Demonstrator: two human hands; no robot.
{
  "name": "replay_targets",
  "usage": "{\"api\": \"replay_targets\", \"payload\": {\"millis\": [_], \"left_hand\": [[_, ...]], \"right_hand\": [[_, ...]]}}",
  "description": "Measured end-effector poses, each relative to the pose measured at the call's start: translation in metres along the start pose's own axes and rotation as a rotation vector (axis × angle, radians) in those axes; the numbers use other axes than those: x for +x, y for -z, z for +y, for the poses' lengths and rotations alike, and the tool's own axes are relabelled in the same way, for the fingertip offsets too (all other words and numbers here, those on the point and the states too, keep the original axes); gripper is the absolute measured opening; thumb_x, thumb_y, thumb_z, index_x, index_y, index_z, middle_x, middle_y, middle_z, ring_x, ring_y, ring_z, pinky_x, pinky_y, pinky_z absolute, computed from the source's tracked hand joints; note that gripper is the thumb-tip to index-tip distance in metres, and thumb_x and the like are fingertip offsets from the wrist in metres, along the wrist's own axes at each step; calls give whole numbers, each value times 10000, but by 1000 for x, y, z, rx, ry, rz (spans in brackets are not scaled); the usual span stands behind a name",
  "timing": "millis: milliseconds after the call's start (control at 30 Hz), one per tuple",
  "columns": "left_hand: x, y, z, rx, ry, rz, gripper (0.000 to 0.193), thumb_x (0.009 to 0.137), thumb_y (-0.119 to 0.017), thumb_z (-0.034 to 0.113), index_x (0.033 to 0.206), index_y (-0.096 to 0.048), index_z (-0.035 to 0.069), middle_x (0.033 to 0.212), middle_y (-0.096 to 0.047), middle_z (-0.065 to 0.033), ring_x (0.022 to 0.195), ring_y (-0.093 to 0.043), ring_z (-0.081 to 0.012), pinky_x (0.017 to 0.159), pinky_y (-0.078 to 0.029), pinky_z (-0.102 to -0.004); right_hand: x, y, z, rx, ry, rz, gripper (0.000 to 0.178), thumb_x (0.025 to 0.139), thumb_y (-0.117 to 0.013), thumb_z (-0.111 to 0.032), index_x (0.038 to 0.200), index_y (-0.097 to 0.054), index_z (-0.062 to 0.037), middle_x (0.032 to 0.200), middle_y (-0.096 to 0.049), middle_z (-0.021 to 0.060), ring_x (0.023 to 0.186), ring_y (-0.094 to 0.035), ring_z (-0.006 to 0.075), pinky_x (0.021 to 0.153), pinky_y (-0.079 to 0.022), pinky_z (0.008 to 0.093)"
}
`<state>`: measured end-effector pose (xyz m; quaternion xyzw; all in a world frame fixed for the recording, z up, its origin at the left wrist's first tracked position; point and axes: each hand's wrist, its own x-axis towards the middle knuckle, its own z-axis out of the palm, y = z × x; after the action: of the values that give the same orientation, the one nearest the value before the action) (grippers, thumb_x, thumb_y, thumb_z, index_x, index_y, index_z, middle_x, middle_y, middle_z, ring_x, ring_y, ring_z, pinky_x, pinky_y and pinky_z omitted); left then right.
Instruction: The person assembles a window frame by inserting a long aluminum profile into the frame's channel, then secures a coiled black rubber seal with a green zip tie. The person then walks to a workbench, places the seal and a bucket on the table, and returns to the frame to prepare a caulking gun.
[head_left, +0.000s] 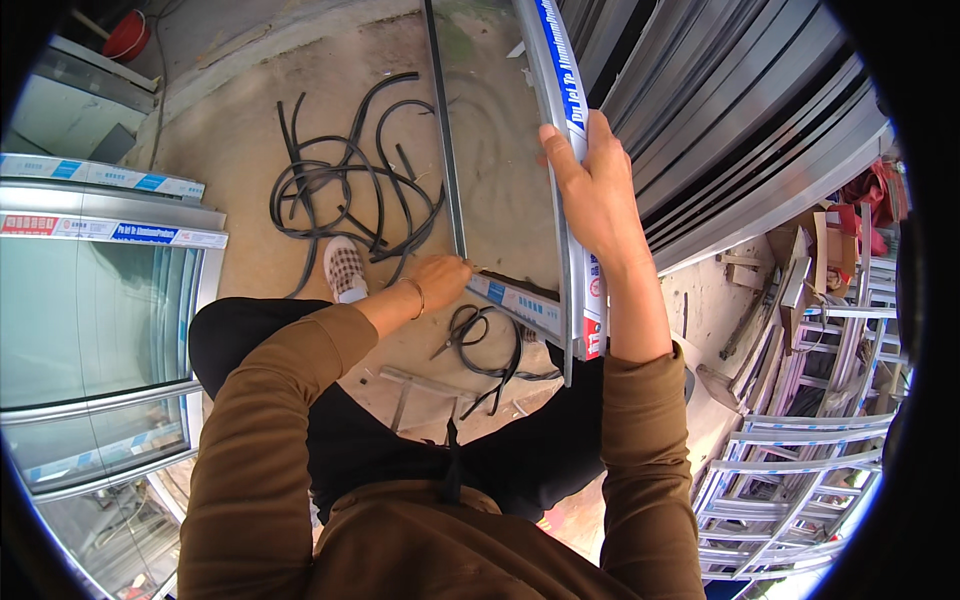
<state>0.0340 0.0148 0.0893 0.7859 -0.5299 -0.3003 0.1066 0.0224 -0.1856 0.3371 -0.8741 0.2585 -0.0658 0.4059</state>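
Observation:
My right hand point(600, 190) is wrapped round the long side of an aluminium window frame point(553, 70), which has blue, white and red film on it. A glass pane point(495, 150) lies against this frame side, with a dark strip point(446, 140) along its left edge. At the pane's lower left corner, my left hand point(440, 283) has its fingers closed; what they pinch is hidden. The frame's lower rail point(515, 303), with white and blue film, runs from there to the right. Dark gaps show between rail and glass.
Tangled black rubber strips point(345, 180) lie on the floor, with another loop point(490, 345) nearer me. Glazed frames point(90, 320) stand at left, a red bucket point(127, 36) far left. Long metal profiles point(730, 110) fill the far right; ladder-like frames point(800, 480) lie at right.

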Motion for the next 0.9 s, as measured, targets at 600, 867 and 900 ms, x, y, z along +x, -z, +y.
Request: {"api": "replay_targets", "payload": {"millis": [600, 867, 900], "left_hand": [[59, -89, -78, 2, 63, -109, 208, 960, -597, 88, 1037, -757, -21, 1010, -764, -237, 980, -753, -399, 849, -610, -490], [44, -88, -84, -291, 331, 55, 237, 1056, -559, 177, 1159, -691, 9, 1049, -745, -242, 994, -721, -436, 847, -566, -537], [47, -88, -83, -333, 365, 65, 252, 1058, -563, 177, 1221, -673, 19, 1087, -741, -255, 1014, -722, -435, 866, -565, -536]], "right_hand": [[12, -4, 11, 98, 54, 10, 314, 1051, -652, -239, 1055, -552, 59, 716, -664, 174, 637, -671, 261, 656, -522, 405], [9, -8, 13, 96, 45, 47, 349, 1053, -665, -290, 1008, -580, 45, 678, -594, 107, 613, -528, 155, 599, -458, 361], [9, -8, 14, 104, 40, 46, 350, 1051, -669, -291, 1012, -586, 47, 674, -586, 101, 613, -511, 147, 592, -447, 358]]}}
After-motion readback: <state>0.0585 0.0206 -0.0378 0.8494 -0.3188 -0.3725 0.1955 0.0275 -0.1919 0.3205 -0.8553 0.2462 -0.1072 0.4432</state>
